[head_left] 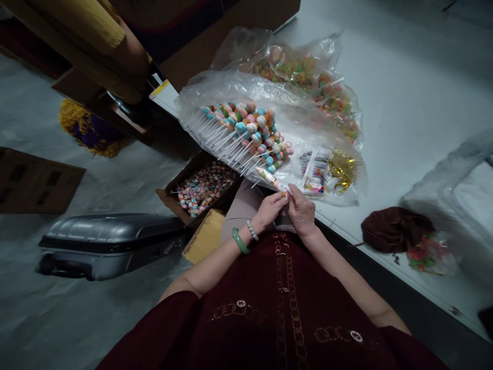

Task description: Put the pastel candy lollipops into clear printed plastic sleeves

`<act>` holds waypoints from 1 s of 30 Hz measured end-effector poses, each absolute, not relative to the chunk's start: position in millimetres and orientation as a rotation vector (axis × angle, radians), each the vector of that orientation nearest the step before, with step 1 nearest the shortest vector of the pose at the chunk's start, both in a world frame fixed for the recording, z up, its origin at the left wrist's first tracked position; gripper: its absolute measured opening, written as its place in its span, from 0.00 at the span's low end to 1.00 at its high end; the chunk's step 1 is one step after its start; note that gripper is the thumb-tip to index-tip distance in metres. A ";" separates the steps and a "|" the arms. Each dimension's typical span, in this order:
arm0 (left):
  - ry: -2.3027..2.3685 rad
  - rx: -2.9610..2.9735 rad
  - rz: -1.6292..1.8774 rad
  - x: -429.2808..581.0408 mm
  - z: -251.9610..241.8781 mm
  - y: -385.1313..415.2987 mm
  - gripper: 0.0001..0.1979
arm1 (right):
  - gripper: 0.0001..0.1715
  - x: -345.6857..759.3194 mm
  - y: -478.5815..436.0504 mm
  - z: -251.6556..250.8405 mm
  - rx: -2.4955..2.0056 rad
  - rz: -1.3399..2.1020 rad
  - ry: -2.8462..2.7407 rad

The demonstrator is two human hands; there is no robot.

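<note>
My left hand (269,208) and my right hand (302,210) meet at the table's near edge, both pinched on one candy skewer (271,180) in a clear wrapper. Its stick end points up-left toward a heap of pastel candy skewers (250,134) lying on a clear plastic sheet (215,87). Just right of my hands lie small printed wrappers (314,172) and a bunch of gold twist ties (342,168). A green bangle and a bead bracelet sit on my left wrist.
A second bag of coloured candy (308,77) lies farther back on the white table (404,87). A dark red cloth (393,228) and a crumpled clear bag (458,190) sit at right. Below the table stand a cardboard box of wrapped skewers (204,187) and a grey suitcase (108,244).
</note>
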State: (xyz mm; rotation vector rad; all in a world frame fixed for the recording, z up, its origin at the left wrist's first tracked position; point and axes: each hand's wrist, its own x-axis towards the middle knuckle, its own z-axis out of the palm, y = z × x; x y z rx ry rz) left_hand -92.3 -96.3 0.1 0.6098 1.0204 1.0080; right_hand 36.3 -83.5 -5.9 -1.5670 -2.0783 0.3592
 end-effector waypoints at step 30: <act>0.841 0.462 0.984 -99.4 19.8 -93.0 0.14 | 0.08 39.3 -84.6 22.0 -1.223 1.966 -0.891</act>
